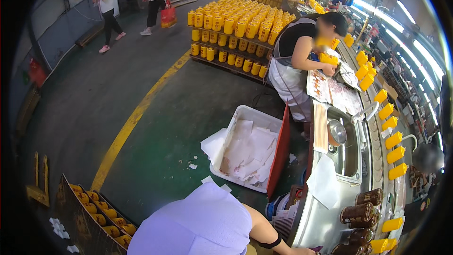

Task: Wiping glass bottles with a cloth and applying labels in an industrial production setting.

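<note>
My lavender shirt [196, 222] spans the foreground, my left hand [302, 251] near brown jars [357, 214], fingers' hold too cropped to tell.

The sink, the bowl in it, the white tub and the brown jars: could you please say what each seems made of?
Sink: probably stainless steel; grey, with bright reflections.
Bowl: likely polished metal; silvery, with sharp highlights.
White tub: probably moulded plastic; smooth, with rounded corners.
Brown jars: glossy, perhaps glass or glazed ceramic; the shine alone leaves it open.
</note>
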Available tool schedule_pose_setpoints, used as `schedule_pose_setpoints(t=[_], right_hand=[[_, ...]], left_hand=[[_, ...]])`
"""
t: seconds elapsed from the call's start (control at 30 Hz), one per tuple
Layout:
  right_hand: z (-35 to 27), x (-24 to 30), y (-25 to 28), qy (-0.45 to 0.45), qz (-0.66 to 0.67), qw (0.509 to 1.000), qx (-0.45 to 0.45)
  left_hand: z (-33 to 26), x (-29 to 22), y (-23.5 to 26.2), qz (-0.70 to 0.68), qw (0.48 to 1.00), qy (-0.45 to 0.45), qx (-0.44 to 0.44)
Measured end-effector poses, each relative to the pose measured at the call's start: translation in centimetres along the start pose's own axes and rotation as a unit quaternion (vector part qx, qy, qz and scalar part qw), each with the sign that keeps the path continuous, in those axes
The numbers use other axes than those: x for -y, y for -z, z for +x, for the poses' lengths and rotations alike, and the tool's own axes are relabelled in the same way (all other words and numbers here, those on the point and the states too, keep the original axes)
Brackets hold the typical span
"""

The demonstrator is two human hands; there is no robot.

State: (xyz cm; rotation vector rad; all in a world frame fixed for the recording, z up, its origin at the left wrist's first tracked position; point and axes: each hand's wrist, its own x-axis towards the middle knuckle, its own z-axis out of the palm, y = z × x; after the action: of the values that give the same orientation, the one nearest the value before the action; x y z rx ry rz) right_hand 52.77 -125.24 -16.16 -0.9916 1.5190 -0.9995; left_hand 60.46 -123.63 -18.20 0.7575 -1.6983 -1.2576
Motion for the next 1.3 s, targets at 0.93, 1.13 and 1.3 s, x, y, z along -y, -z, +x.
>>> schedule_pose_setpoints(t=[0.93, 1.13, 1.3], right_hand=[[-10.2, -0.9, 11.3, -0.042, 0.125, 0.983, -0.131], [-10.0, -0.6, 10.6, -0.012, 0.111, 0.983, -0.148], [-10.2, -0.3, 11.4, -0.068, 0.108, 0.981, -0.144]], left_hand=[[1.8, 2.4, 0.7, 0.015, 0.998, 0.010, 0.068], [1.7, 3.1, -0.1, -0.032, 0.999, -0.004, 0.021], [1.7, 2.7, 0.2, -0.023, 1.000, -0.004, 0.021]])
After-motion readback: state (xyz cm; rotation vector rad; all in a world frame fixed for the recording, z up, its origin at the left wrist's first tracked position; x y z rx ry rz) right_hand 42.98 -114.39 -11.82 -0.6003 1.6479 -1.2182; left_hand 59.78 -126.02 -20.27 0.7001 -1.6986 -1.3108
